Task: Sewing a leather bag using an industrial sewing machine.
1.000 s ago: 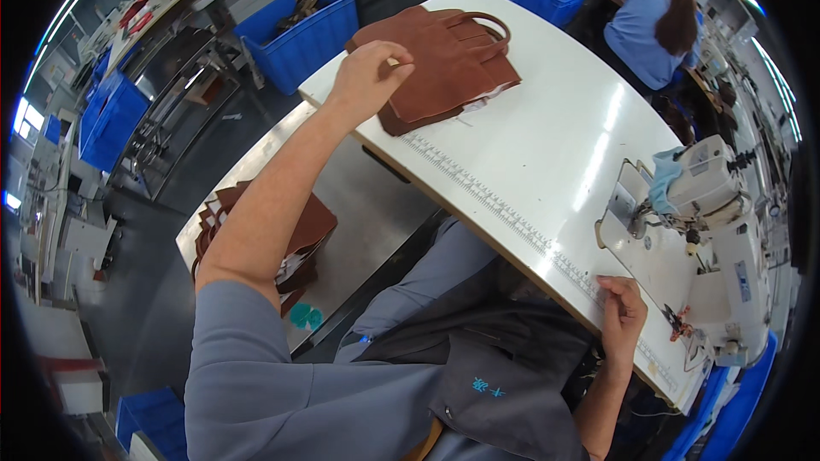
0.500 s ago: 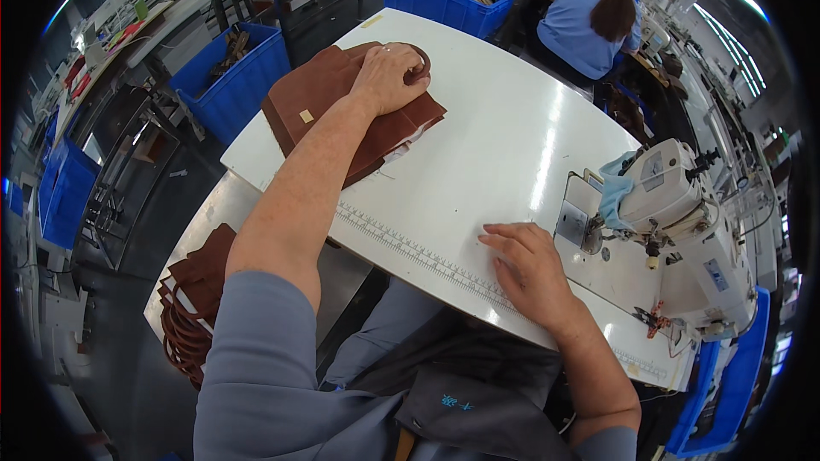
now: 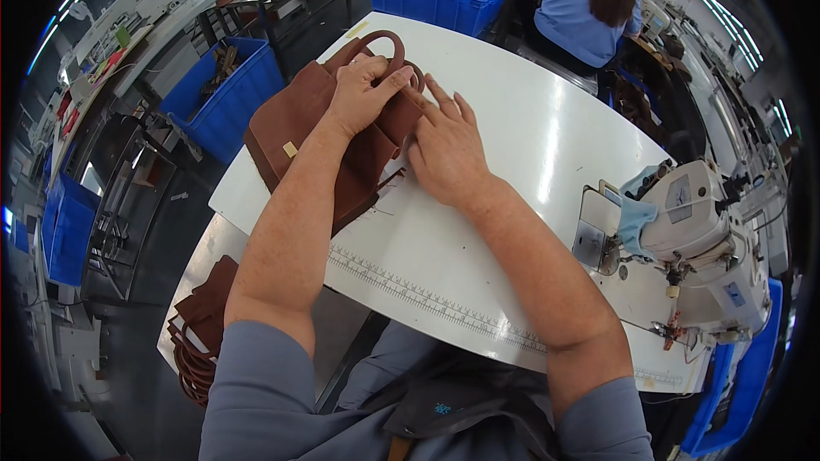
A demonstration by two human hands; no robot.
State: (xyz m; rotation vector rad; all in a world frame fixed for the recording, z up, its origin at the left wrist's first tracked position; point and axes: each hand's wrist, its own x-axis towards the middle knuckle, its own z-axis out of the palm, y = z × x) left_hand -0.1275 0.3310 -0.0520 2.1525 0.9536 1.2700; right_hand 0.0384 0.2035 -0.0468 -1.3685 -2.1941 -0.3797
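Observation:
A brown leather handbag with a small gold-coloured fitting and looped handles lies tilted on the far left of the white table. My left hand is closed on its upper part, beside the handles, with some fingertips out of sight behind the leather. At the bag's right side is my right hand, its fingers stretched out and apart against the leather edge. Pale lining and loose threads show at the bag's lower right edge.
To the right stands a white sewing machine with a light blue cloth on it. More brown leather pieces lie at lower left. Blue bins stand beyond the table, and a person in blue sits at the far right.
My right hand has moved from the table's near edge up to the bag's right side. The bag is raised and tilted more, its handles now standing up, and my left hand has shifted slightly left.

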